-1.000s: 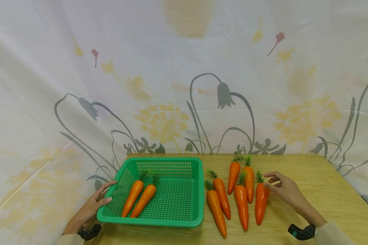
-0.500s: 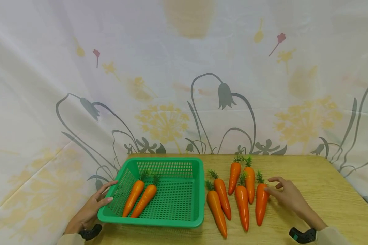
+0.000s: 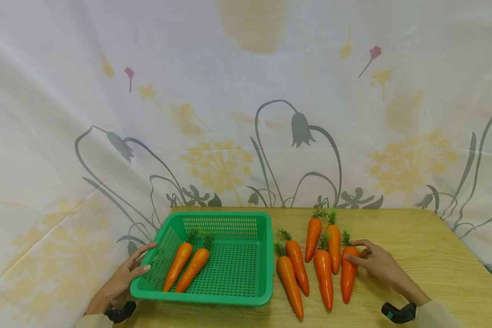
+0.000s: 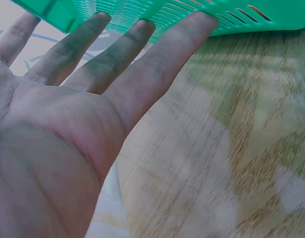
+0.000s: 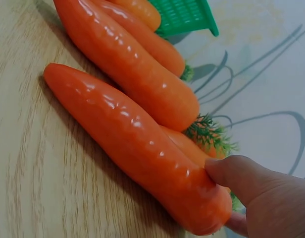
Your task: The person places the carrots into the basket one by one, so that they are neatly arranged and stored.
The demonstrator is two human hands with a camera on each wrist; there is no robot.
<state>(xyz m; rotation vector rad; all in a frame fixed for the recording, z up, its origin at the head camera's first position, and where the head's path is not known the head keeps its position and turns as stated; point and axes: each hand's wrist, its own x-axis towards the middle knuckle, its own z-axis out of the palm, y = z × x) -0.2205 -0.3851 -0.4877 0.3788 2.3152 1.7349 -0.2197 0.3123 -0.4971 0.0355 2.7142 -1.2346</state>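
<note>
My right hand [image 3: 379, 264] is at the rightmost orange carrot [image 3: 348, 278], which lies on the wooden table with its green top pointing away. In the right wrist view the thumb [image 5: 241, 176] presses on the thick end of that carrot [image 5: 137, 148], and a fingertip shows at its other side, so the hand pinches it. My left hand [image 3: 120, 278] rests against the left side of the green basket [image 3: 201, 296]. Its fingers [image 4: 162, 69] look straight in the left wrist view, tips touching the slotted wall. Two carrots [image 3: 193, 269] lie side by side inside the basket.
Several more carrots lie between basket and right hand, among them a front one [image 3: 290, 287], a middle one [image 3: 324, 280] and a back one [image 3: 313, 234]. A flower-patterned cloth [image 3: 229, 114] hangs behind the wooden table [image 3: 426, 241].
The right hand has shifted left and slightly down, its thumb moving from the edge of the rightmost carrot onto its upper surface. The left hand and basket have stayed in place.
</note>
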